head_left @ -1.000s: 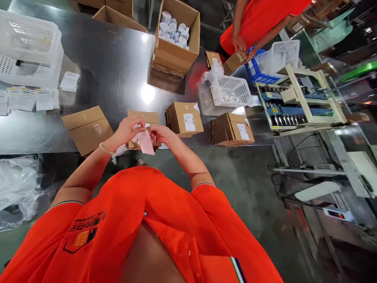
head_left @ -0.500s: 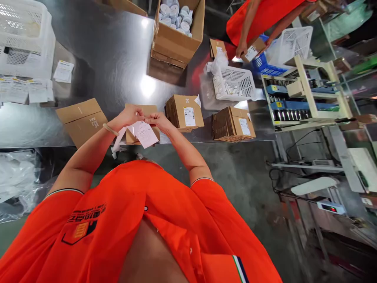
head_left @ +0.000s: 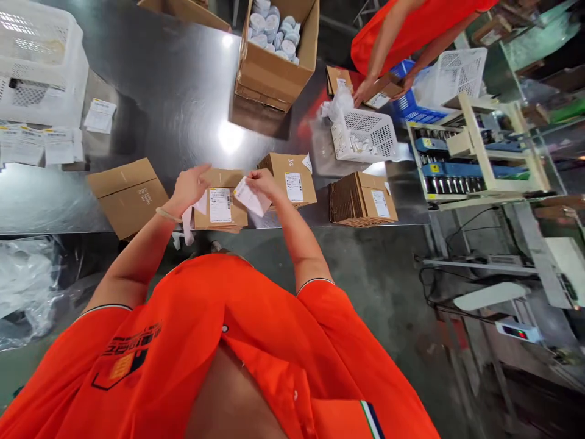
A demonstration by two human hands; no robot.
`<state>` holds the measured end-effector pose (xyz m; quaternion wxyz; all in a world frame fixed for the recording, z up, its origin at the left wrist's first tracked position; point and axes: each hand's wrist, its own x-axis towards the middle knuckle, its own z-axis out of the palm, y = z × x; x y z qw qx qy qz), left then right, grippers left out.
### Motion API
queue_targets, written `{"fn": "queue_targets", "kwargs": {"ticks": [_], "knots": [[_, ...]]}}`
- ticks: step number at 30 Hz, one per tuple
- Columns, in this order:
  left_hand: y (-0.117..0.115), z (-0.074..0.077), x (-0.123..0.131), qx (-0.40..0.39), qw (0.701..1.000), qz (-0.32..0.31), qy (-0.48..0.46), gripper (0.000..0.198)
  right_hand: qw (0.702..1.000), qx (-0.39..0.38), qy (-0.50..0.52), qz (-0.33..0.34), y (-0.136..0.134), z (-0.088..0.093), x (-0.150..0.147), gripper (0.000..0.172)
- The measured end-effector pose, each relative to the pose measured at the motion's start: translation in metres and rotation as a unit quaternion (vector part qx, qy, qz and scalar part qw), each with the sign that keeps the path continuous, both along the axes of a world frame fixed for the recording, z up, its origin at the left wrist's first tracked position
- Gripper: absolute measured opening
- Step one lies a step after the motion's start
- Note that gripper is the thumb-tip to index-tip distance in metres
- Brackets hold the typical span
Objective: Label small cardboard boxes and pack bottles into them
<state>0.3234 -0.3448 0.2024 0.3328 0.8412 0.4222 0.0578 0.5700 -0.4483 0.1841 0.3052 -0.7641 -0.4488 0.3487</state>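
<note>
While the left hand [head_left: 189, 188] spreads open at the edge of a flat cardboard carton [head_left: 223, 218], already bearing a barcode label [head_left: 220, 205], the right hand [head_left: 264, 185] pinches a white paper slip [head_left: 249, 197]. Stacked flat cartons [head_left: 361, 200] sit along the steel table [head_left: 173, 79], above a concrete floor [head_left: 370, 274].

The right hand [head_left: 264, 186] pinches a white label sheet [head_left: 249, 197] over a flat cardboard carton [head_left: 223, 213], the left hand [head_left: 192, 187] just beside it.

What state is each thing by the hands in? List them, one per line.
left hand, open over the carton
right hand, pinching the white label sheet
flat carton, lying flat, barcode label on top
stack of flat cartons, folded, labelled
open carton, flaps up, filled
</note>
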Motion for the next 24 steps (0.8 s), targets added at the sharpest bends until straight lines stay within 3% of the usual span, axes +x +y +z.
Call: {"fn": "queue_targets", "kwargs": {"ticks": [2, 4, 6, 10, 14, 19, 24], "knots": [[-0.004, -0.002, -0.003, -0.023, 0.997, -0.013, 0.071, 0.053, 0.985, -0.077, -0.142, 0.057, 0.013, 0.008, 0.026, 0.017], [-0.012, -0.006, 0.000, -0.030, 0.991, -0.027, 0.128, 0.048, 0.951, -0.138, -0.244, 0.129, 0.033, 0.013, 0.040, 0.020], [-0.022, -0.012, 0.006, -0.011, 0.983, -0.046, 0.179, 0.053, 0.921, -0.179, -0.291, 0.189, 0.056, 0.012, 0.041, 0.020], [-0.035, -0.027, 0.013, 0.014, 0.971, -0.082, 0.222, 0.068, 0.887, -0.226, -0.322, 0.243, 0.097, -0.003, 0.021, 0.014], [-0.035, -0.041, 0.010, -0.004, 0.969, -0.065, 0.239, 0.070, 0.881, -0.208, -0.347, 0.246, 0.114, -0.023, 0.008, 0.015], [-0.033, -0.046, 0.006, -0.023, 0.975, -0.059, 0.214, 0.076, 0.889, -0.161, -0.361, 0.230, 0.108, -0.034, 0.004, 0.025], [-0.036, -0.041, 0.007, -0.029, 0.979, -0.043, 0.195, 0.076, 0.916, -0.098, -0.359, 0.151, 0.100, -0.036, 0.006, 0.065]]}}
